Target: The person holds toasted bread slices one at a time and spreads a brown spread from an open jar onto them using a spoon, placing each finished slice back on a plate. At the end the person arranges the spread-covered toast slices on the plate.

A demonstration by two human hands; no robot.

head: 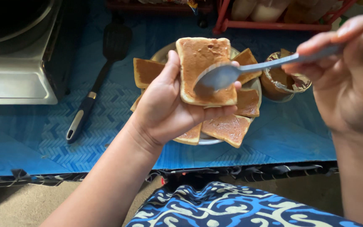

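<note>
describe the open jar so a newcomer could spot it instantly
Start at the plate of toast slices on the blue table. Just right of it, beneath the spoon handle, stands the open jar: round, clear, lidless, smeared with brown spread.

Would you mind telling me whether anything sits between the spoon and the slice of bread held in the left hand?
Nothing visible does. The spoon, held by the right hand, has its bowl over the bread slice resting on the left hand, above the plate.

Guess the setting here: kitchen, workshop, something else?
Likely a home cooking spot, set up low on a blue patterned mat. Signs: a metal stove at the left, a black spatula, and a plate of toast slices beside an open spread jar.
</note>
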